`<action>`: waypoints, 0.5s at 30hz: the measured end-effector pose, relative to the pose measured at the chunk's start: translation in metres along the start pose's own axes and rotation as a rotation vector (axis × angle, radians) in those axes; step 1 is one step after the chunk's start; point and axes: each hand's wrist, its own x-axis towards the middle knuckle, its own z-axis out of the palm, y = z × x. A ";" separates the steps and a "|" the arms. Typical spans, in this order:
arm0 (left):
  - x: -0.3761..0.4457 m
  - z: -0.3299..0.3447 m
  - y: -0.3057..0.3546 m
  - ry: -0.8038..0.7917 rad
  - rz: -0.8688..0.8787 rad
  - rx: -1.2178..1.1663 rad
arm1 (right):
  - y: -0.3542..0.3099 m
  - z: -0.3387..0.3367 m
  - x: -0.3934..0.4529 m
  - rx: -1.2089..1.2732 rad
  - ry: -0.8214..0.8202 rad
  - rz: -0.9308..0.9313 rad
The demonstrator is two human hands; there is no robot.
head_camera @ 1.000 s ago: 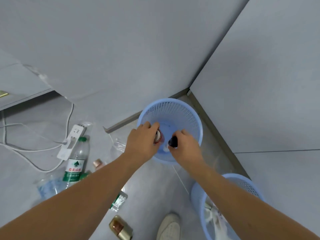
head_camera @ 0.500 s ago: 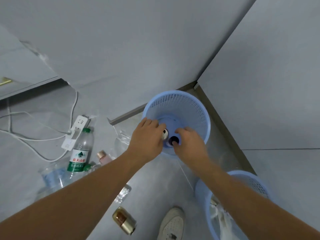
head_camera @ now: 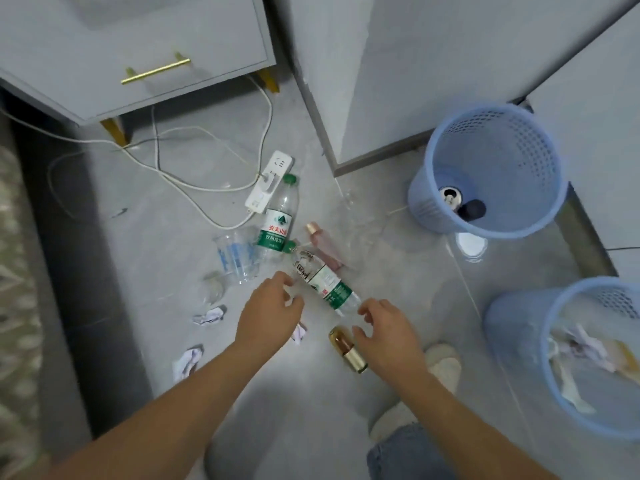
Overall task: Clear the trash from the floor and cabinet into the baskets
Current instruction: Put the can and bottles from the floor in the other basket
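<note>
Grey glossy tile (head_camera: pixel 398 306) is running across the floor, meeting a pale cabinet (head_camera: pixel 138 46) with a brass handle at eleven o'clock and plain wall panels at one o'clock. A white power strip (head_camera: pixel 270 181) is trailing its cords under the cabinet. A clear water bottle (head_camera: pixel 325 284) is lying on its side at the centre, long axis running from ten o'clock to four o'clock, its green cap pointing toward ten. Both hands are hovering empty with fingers loosely spread (neither gripping anything): the left hand (head_camera: pixel 270 315) just at the bottle's shoulder, the right hand (head_camera: pixel 389 332) beside its base, close over a gold-capped bottle (head_camera: pixel 348 349). Two blue baskets are standing at three o'clock, the far basket (head_camera: pixel 491 168) holding a can (head_camera: pixel 450 197).
</note>
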 end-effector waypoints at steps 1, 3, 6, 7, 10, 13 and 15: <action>0.006 0.003 -0.014 -0.021 -0.074 -0.068 | 0.002 0.022 -0.003 -0.018 -0.045 0.033; 0.026 0.013 -0.033 -0.038 -0.184 -0.209 | 0.008 0.062 -0.008 -0.056 -0.104 0.079; 0.064 0.028 -0.040 -0.035 -0.271 -0.356 | 0.018 0.107 -0.012 -0.107 -0.134 0.099; 0.078 0.033 -0.040 -0.035 -0.288 -0.405 | 0.022 0.119 -0.011 -0.122 -0.132 0.107; 0.112 0.051 -0.041 -0.028 -0.333 -0.521 | 0.029 0.149 -0.007 -0.209 -0.047 0.072; 0.135 0.069 -0.041 -0.061 -0.425 -0.585 | 0.033 0.168 0.002 -0.255 0.077 0.029; 0.144 0.083 -0.046 -0.110 -0.458 -0.627 | 0.037 0.173 0.008 -0.256 0.132 0.039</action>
